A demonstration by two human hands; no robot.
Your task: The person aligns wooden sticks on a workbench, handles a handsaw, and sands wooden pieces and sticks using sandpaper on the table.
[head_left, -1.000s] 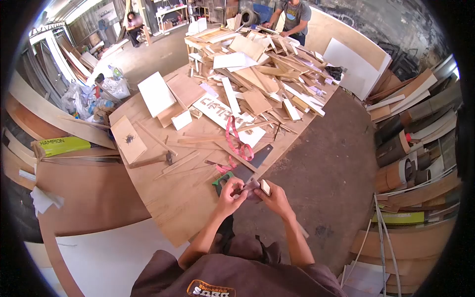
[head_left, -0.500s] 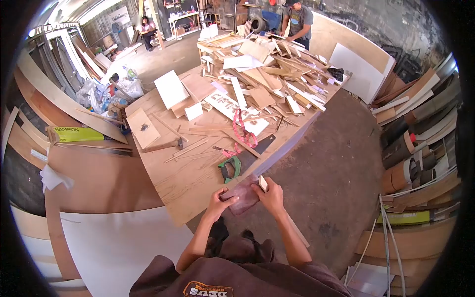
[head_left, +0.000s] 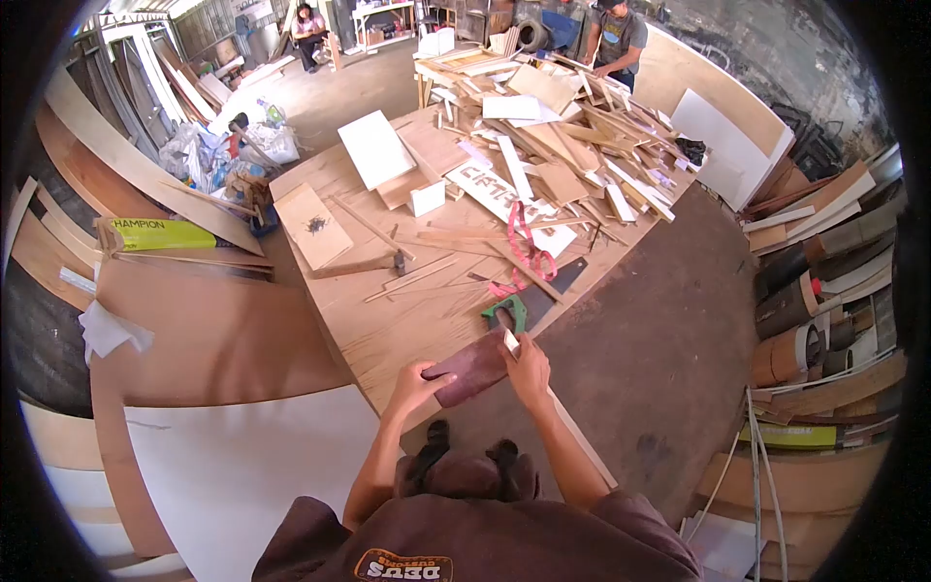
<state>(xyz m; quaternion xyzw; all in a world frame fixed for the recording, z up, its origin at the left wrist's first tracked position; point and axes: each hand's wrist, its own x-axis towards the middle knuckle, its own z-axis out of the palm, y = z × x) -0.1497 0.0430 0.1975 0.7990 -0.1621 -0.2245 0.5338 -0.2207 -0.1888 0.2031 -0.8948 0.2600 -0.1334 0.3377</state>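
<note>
A dark reddish-brown sheet (head_left: 472,370) is stretched between my two hands, near the table's close edge. My left hand (head_left: 417,386) grips its left end. My right hand (head_left: 527,367) pinches its right end and also holds a pale wooden strip (head_left: 572,432), which runs back along my right forearm. Just beyond the sheet lies a handsaw with a green handle (head_left: 517,313), its blade pointing up to the right. A pink ribbon (head_left: 519,238) is draped over sticks near the saw.
Scrap wood is piled on the far half of the table (head_left: 359,335); a hammer (head_left: 399,262) lies nearer. One person (head_left: 618,44) stands behind the pile, another (head_left: 308,37) sits farther back. Boards (head_left: 815,388) line the right side, white board (head_left: 252,475) lower left.
The sheet, bunched up between my hands earlier, is now spread out flatter. My hands have moved apart. The view has shifted, so the table appears farther right.
</note>
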